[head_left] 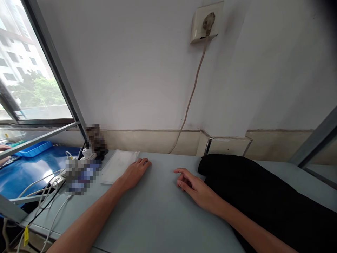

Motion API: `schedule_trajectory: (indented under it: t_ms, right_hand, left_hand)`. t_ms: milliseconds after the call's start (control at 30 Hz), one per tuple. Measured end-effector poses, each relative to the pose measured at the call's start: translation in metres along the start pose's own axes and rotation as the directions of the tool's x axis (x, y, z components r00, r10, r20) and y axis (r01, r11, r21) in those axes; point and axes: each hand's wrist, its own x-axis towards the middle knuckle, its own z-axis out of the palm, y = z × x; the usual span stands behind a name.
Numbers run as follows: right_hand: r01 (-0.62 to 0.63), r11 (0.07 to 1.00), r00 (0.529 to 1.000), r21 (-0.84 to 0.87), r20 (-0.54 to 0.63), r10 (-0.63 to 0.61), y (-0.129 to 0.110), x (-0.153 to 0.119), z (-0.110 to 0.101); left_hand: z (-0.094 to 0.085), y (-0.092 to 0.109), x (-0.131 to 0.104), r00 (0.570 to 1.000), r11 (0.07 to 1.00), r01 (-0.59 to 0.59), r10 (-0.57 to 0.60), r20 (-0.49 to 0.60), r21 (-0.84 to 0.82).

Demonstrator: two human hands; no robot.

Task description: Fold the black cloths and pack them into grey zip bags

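My left hand (135,174) lies palm down on the grey tabletop (158,211), fingers a little bent and nothing seen in them. It is right beside a flat, translucent white plastic bag (117,165) and covers part of its right edge. To the right, my right hand (195,186) hovers over or rests on the surface; I cannot tell which. Its index finger points out to the left while the other fingers curl in loosely, holding nothing visible. Black cloth (244,186) lies heaped just behind and beside this hand, partly under the forearm.
At the left, a power strip (57,181) with white cables lies near blurred items. A cord runs down the wall from a socket (207,23). Beyond the metal frame are a blue tray (34,149) and a window. A grey post (313,140) stands at the right.
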Motion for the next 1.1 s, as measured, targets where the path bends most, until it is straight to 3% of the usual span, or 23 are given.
schedule_trajectory:
  t_ms: [1100]
  right_hand:
    - [0.005, 1.000, 1.000, 0.006, 0.012, -0.005, -0.0001, 0.0015, 0.0000]
  left_hand:
    - [0.0027, -0.0037, -0.0011, 1.000, 0.999, 0.002, -0.002, -0.005, -0.041]
